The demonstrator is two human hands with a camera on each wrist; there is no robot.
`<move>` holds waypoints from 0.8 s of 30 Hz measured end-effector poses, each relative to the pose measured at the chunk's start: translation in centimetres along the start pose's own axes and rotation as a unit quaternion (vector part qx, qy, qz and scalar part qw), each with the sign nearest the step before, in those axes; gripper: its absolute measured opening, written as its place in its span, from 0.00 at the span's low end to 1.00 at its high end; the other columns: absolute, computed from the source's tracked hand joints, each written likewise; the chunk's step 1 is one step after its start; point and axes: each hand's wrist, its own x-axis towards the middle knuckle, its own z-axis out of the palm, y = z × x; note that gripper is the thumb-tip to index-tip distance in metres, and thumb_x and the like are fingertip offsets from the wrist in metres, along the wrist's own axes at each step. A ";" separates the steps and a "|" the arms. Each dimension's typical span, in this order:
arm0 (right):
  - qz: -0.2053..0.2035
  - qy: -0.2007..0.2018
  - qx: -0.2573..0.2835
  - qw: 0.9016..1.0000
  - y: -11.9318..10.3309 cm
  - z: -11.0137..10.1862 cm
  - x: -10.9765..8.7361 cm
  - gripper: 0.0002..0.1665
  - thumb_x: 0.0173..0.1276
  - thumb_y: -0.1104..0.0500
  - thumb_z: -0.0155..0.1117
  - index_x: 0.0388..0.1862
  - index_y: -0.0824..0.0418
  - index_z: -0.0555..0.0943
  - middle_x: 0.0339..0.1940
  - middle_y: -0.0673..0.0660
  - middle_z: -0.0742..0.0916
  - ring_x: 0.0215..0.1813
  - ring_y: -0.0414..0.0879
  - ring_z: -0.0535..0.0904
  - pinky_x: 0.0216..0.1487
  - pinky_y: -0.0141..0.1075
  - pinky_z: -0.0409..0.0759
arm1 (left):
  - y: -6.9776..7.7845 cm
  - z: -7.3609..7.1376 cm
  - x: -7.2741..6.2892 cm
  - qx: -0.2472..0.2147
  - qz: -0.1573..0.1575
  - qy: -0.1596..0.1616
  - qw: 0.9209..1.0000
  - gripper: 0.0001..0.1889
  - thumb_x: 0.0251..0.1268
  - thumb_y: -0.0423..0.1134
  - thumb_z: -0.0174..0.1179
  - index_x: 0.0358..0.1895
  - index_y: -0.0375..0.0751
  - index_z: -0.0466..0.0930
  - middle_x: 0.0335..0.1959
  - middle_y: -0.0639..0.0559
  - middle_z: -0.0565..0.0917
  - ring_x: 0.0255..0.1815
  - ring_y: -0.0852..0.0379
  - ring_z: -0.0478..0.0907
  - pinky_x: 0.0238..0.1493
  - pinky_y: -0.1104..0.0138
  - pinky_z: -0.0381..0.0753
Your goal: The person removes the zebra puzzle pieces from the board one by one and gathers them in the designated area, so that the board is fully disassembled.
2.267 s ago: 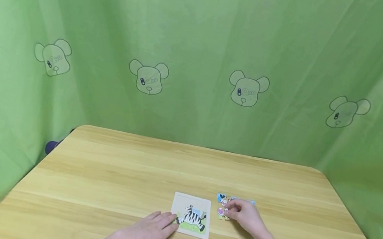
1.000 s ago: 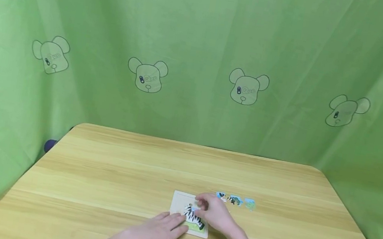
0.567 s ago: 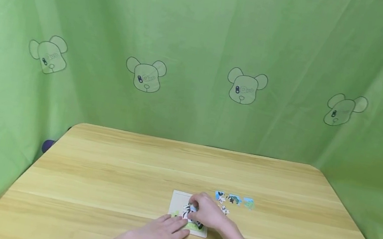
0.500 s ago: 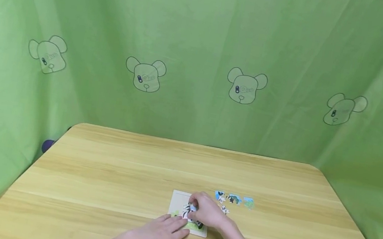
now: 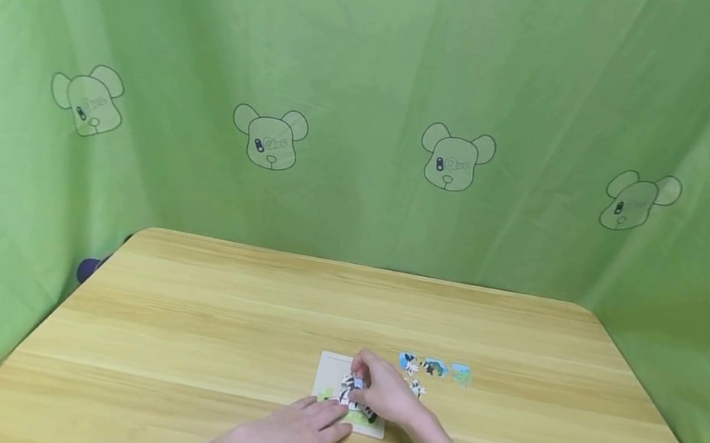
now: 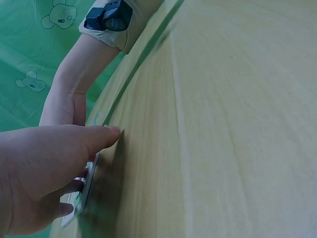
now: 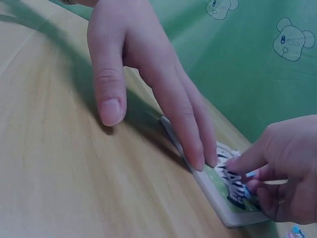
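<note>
A pale, square puzzle board [image 5: 328,374] with a partly laid zebra picture lies near the table's front. My left hand [image 5: 295,441] rests on the board's near left side, its fingers straight; in the left wrist view the thumb of the left hand [image 6: 47,168] stretches out above the table. From the right, my right hand [image 5: 387,391] pinches a puzzle piece [image 5: 358,382] over the zebra picture. In the right wrist view, the thumb and fingers of the right hand [image 7: 292,171] hide most of that piece, and the zebra picture [image 7: 235,191] shows beside them.
Several loose puzzle pieces [image 5: 435,368] lie right of and behind the board, and a single zebra piece [image 5: 416,388] is close to the right hand. Green curtains with bear heads [image 5: 451,163] hang around the wooden table [image 5: 245,297].
The right hand has moved left from the loose pieces to the board, bringing a puzzle piece. The left hand has slid slightly right onto the board. During the last half second both have barely moved.
</note>
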 end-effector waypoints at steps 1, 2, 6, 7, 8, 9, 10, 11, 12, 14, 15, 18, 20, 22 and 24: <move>0.004 0.004 0.013 1.000 0.0 0.0 0.0 0.16 0.50 0.68 0.69 0.37 0.61 0.73 0.28 0.51 0.76 0.31 0.42 0.70 0.32 0.32 0.72 | 0.0 0.0 0.0 0.000 -0.001 -0.001 1.000 0.33 0.65 0.62 0.46 0.67 0.45 0.64 0.69 0.47 0.61 0.69 0.52 0.57 0.66 0.57 0.61; 0.008 0.007 0.029 1.000 0.1 0.0 0.0 0.15 0.51 0.68 0.68 0.37 0.61 0.73 0.28 0.51 0.76 0.31 0.42 0.70 0.32 0.31 0.73 | 0.0 0.0 0.0 -0.001 -0.002 -0.001 1.000 0.33 0.65 0.62 0.46 0.67 0.45 0.64 0.70 0.47 0.61 0.70 0.52 0.57 0.66 0.57 0.61; 0.017 0.022 0.088 0.996 0.4 0.0 0.0 0.11 0.55 0.69 0.64 0.35 0.62 0.74 0.28 0.52 0.77 0.32 0.44 0.71 0.33 0.30 0.74 | -0.1 0.0 0.0 -0.003 -0.007 -0.001 1.000 0.33 0.65 0.61 0.47 0.67 0.45 0.64 0.70 0.47 0.61 0.70 0.52 0.56 0.67 0.57 0.60; 0.019 0.023 0.101 0.994 0.5 0.0 0.0 0.11 0.56 0.69 0.64 0.36 0.62 0.73 0.28 0.52 0.77 0.32 0.44 0.72 0.33 0.30 0.74 | -0.1 0.0 0.0 -0.003 -0.007 0.000 1.000 0.33 0.65 0.61 0.47 0.67 0.45 0.64 0.70 0.47 0.61 0.70 0.52 0.57 0.67 0.57 0.60; 0.019 0.023 0.115 0.993 0.7 -0.1 0.0 0.11 0.56 0.69 0.64 0.37 0.63 0.73 0.28 0.52 0.77 0.32 0.44 0.72 0.32 0.30 0.74 | -0.1 0.0 0.0 -0.003 -0.007 0.000 1.000 0.33 0.65 0.61 0.47 0.67 0.45 0.64 0.70 0.47 0.61 0.69 0.52 0.57 0.67 0.57 0.60; 0.020 0.024 0.128 0.991 0.8 -0.3 -0.1 0.11 0.56 0.68 0.64 0.37 0.64 0.73 0.28 0.53 0.77 0.32 0.44 0.72 0.32 0.29 0.75 | -0.1 0.0 0.0 -0.004 -0.007 0.000 1.000 0.33 0.65 0.61 0.47 0.67 0.45 0.64 0.69 0.47 0.61 0.69 0.52 0.57 0.67 0.57 0.60; 0.021 0.026 0.143 0.989 1.0 -0.4 -0.1 0.12 0.56 0.68 0.64 0.38 0.65 0.73 0.29 0.53 0.77 0.32 0.44 0.73 0.32 0.29 0.75 | -0.1 -0.1 0.0 -0.005 -0.008 -0.002 1.000 0.33 0.65 0.61 0.47 0.67 0.45 0.64 0.69 0.47 0.61 0.69 0.52 0.57 0.67 0.57 0.60; 0.024 0.027 0.157 0.987 1.2 -0.7 -0.2 0.13 0.56 0.68 0.65 0.39 0.65 0.73 0.29 0.54 0.78 0.32 0.44 0.74 0.32 0.29 0.76 | 0.0 -0.1 0.0 -0.006 -0.008 -0.003 1.000 0.33 0.65 0.61 0.47 0.67 0.45 0.63 0.70 0.47 0.61 0.70 0.52 0.57 0.67 0.57 0.59; 0.023 0.028 0.170 0.985 1.4 -1.0 -0.3 0.14 0.56 0.67 0.65 0.40 0.66 0.73 0.30 0.55 0.78 0.32 0.45 0.74 0.32 0.30 0.77 | 0.0 -0.1 0.0 -0.005 -0.008 -0.004 1.000 0.33 0.65 0.61 0.46 0.67 0.45 0.63 0.70 0.47 0.61 0.70 0.52 0.57 0.67 0.57 0.59; 0.025 0.031 0.186 0.982 1.9 -1.7 -0.7 0.15 0.56 0.66 0.65 0.42 0.67 0.73 0.31 0.56 0.79 0.32 0.45 0.75 0.32 0.31 0.78 | 0.1 0.0 0.0 -0.006 -0.009 -0.006 1.000 0.33 0.65 0.61 0.46 0.68 0.45 0.63 0.70 0.47 0.60 0.70 0.52 0.56 0.67 0.57 0.59; 0.026 0.032 0.189 0.981 2.1 -2.2 -0.9 0.16 0.56 0.66 0.65 0.42 0.68 0.73 0.31 0.56 0.79 0.32 0.45 0.75 0.31 0.32 0.78 | 0.2 0.0 0.0 -0.007 -0.010 -0.007 1.000 0.34 0.65 0.61 0.46 0.68 0.45 0.62 0.70 0.47 0.60 0.70 0.52 0.56 0.68 0.57 0.58; 0.033 0.035 0.191 0.980 3.1 -3.6 -1.6 0.18 0.57 0.66 0.65 0.44 0.70 0.72 0.32 0.57 0.79 0.31 0.45 0.75 0.30 0.34 0.78 | 0.3 0.1 0.0 -0.012 -0.014 -0.010 1.000 0.34 0.65 0.61 0.45 0.69 0.46 0.61 0.71 0.47 0.59 0.71 0.52 0.54 0.68 0.57 0.56; 0.044 0.039 0.191 0.980 4.0 -4.6 -2.1 0.19 0.57 0.66 0.65 0.45 0.71 0.72 0.32 0.57 0.79 0.31 0.45 0.76 0.29 0.34 0.79 | 0.3 0.1 -0.1 -0.020 -0.017 -0.012 1.000 0.34 0.65 0.61 0.45 0.69 0.46 0.60 0.71 0.47 0.57 0.71 0.52 0.53 0.69 0.57 0.55; 0.053 0.041 0.193 0.979 5.0 -5.5 -2.6 0.19 0.57 0.67 0.65 0.45 0.72 0.71 0.31 0.58 0.79 0.30 0.45 0.75 0.27 0.34 0.78 | 0.3 0.1 -0.3 -0.026 -0.020 -0.012 0.999 0.34 0.66 0.61 0.44 0.69 0.46 0.59 0.71 0.47 0.57 0.71 0.52 0.52 0.69 0.56 0.54; 0.064 0.041 0.199 0.977 6.1 -6.3 -3.2 0.19 0.56 0.67 0.64 0.45 0.73 0.71 0.30 0.58 0.79 0.28 0.45 0.75 0.26 0.33 0.78 | 0.3 0.1 -0.4 -0.027 -0.022 -0.009 0.999 0.34 0.65 0.62 0.44 0.69 0.45 0.59 0.72 0.47 0.56 0.71 0.52 0.52 0.69 0.56 0.54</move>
